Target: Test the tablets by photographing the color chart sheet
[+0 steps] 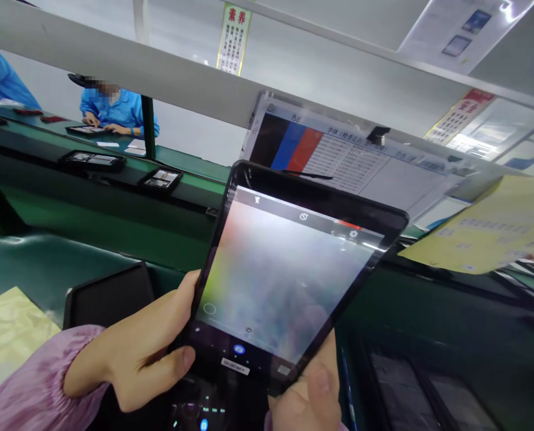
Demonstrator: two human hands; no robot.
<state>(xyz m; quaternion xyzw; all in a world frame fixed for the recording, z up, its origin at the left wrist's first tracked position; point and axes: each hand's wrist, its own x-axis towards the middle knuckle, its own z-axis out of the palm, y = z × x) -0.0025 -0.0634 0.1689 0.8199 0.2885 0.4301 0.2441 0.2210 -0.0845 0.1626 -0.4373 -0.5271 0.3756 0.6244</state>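
Observation:
I hold a black tablet (289, 275) up in front of me with both hands. Its screen is lit and shows a blurred camera picture with small icons along the edges. My left hand (143, 350), in a pink sleeve, grips the tablet's lower left corner, thumb on the bezel. My right hand (314, 392) supports the lower right edge, its thumb pressed against the front. The tablet is tilted toward a colour chart (291, 143) with black, blue and red bars.
A green conveyor bench (51, 263) runs left to right with dark trays (91, 160) on it. Another black device (109, 293) lies below my left hand. A yellow sheet (495, 230) hangs at right. A person in blue (118, 111) works at the far left.

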